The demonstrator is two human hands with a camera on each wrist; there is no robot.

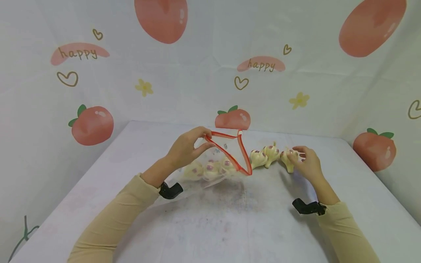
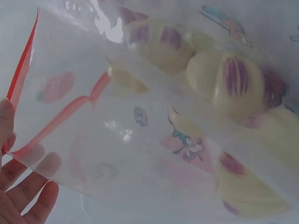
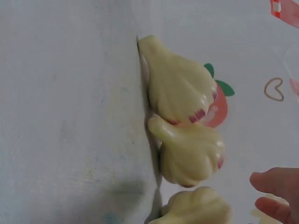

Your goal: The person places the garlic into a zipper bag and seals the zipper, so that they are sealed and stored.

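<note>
In the head view my left hand (image 1: 187, 146) pinches the red-edged mouth of a clear zip bag (image 1: 241, 149) between thumb and fingers, and the mouth gapes toward the right. Several garlic bulbs (image 2: 224, 81), cream with purple streaks, lie inside the bag, seen through its film. Three loose garlic bulbs stand in a row right of the bag: a left one (image 1: 258, 159), a middle one (image 1: 272, 153) and a right one (image 1: 288, 160). My right hand (image 1: 307, 164) is at the right bulb, its thumb and fingers spread apart. In the right wrist view its fingertips (image 3: 271, 182) show beside the bulbs.
A white cloth covers the table (image 1: 210, 226). Behind it hangs a white backdrop (image 1: 197, 73) printed with fruit, hearts and flowers. A black wrist camera (image 1: 171, 190) sits on the left wrist, and another camera (image 1: 307, 207) on the right. A thin green cord (image 1: 25, 232) shows at lower left.
</note>
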